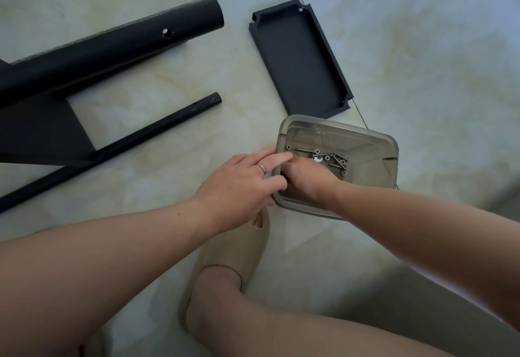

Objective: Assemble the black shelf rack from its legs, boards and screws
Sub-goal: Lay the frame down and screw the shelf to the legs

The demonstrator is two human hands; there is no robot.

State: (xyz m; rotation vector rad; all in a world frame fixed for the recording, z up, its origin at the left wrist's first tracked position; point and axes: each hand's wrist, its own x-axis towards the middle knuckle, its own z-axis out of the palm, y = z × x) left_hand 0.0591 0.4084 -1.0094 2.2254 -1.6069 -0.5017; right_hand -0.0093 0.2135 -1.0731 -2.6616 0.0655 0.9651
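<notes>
In the tub's (391, 142) near-left corner, your right grip (306, 176) curls by the screws (329, 158) (can't tell if it's got one), left grip (239, 179) flat on the rim; they're tiny and slippery, so pinch the shaft.

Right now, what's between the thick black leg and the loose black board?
Only bare floor tile separates the thick leg from the board, in the head view.

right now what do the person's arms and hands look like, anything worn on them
The left forearm and right forearm are bare: no sleeves, watch or bracelet in view. The left hand wears a plain silver ring on one finger. The right hand has no glove; its fingers are mostly hidden.
</notes>
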